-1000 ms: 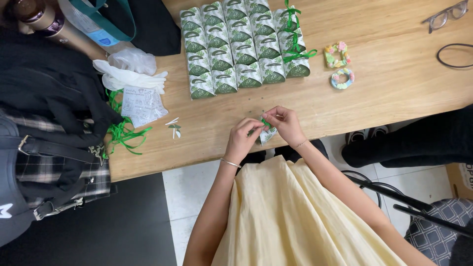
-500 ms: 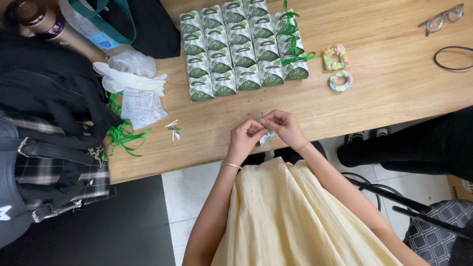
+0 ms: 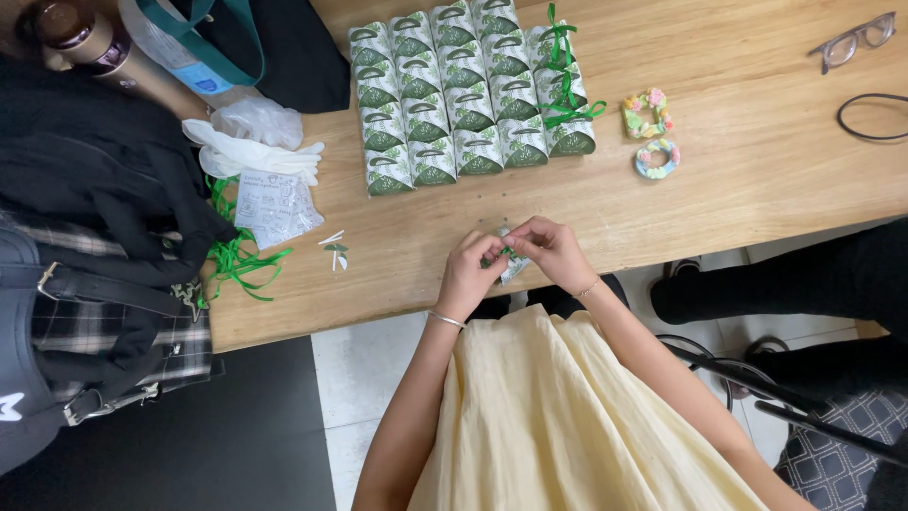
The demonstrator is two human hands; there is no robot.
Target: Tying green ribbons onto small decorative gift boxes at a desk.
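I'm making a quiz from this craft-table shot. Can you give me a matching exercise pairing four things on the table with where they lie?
Things:
1. small green-and-white box
2. rows of green-and-white boxes
3. eyeglasses
4. white gloves

Places:
A. far right corner of the wooden table
B. between the left hand and the right hand, at the near table edge
C. left side, beside the dark clothing
D. middle of the far side, packed side by side

Pairs: 1-B, 2-D, 3-A, 4-C
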